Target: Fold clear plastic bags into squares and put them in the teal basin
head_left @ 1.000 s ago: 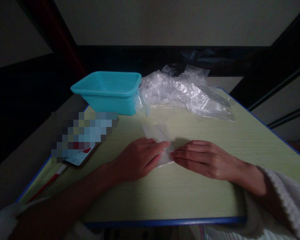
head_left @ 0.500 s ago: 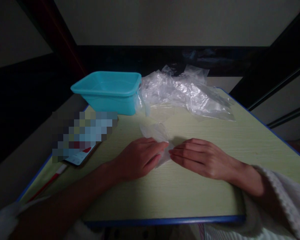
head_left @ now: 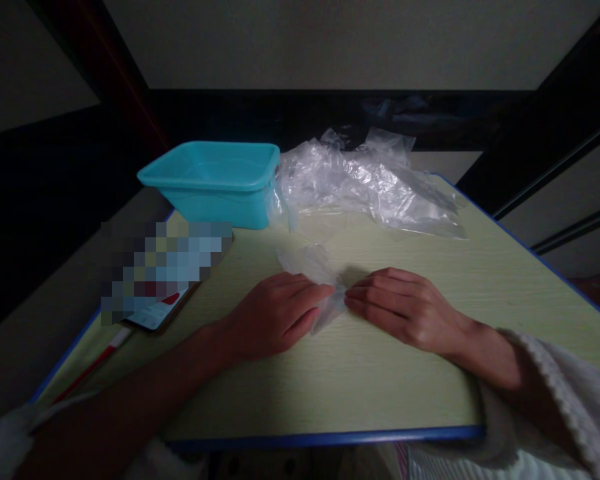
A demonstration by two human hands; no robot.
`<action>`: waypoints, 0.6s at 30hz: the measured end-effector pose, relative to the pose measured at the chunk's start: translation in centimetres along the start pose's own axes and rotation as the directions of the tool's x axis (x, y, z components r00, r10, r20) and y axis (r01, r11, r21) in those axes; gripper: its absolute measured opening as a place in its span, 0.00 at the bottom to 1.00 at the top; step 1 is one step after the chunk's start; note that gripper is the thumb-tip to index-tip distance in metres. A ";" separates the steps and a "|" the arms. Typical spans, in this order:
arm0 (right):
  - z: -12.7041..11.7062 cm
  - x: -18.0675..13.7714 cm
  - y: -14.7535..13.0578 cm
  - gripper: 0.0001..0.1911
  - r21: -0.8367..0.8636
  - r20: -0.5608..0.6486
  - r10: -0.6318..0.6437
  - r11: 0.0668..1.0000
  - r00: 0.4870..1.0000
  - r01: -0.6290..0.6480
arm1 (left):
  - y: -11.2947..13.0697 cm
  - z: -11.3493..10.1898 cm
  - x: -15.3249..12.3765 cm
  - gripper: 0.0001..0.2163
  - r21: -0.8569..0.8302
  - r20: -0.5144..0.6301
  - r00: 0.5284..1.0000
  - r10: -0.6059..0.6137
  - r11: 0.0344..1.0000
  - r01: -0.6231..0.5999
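Close to the middle of the table, a small clear plastic bag (head_left: 310, 259) lies between both hands, gathered narrow where the fingertips meet it. My left hand (head_left: 280, 313) is closed on the bag, thumb and index finger pinching its near part. From the right, my right hand (head_left: 405, 307) holds the bag's edge with its fingers pressed together; its thumb is hidden. The two sets of fingertips are only a little apart. Part of the bag fans out beyond my left knuckles, and a corner shows below the thumb.
A turquoise plastic basin (head_left: 215, 193) stands at the back left. Beside it lies a heap of crumpled clear plastic bags (head_left: 350, 177). A phone (head_left: 155, 313), largely pixelated, rests at the left with a red-and-white cable (head_left: 95, 363). Blue edging (head_left: 330, 439) runs round the pale table (head_left: 380, 393).
My right fingertips have shifted slightly right, away from the left ones, and a bit more of the bag shows between them. The whole view has moved slightly; both hands keep their grip.
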State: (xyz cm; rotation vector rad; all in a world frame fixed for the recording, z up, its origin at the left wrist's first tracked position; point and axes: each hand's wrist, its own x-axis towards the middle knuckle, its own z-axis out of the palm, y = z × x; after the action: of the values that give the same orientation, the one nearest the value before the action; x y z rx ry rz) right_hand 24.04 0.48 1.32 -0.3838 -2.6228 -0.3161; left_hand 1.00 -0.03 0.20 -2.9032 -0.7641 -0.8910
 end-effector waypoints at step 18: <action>-0.1 0.0 -0.2 0.04 -0.035 -0.106 0.089 0.995 0.990 -0.093 | 0.9 -1.2 0.5 0.17 0.232 0.004 0.991 0.132 0.964 -0.130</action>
State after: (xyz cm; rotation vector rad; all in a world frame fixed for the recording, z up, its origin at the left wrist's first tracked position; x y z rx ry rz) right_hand 23.97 0.27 1.38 -0.4856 -2.4921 -0.3487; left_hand 1.10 -0.78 1.57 -2.7044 -0.6200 -0.7490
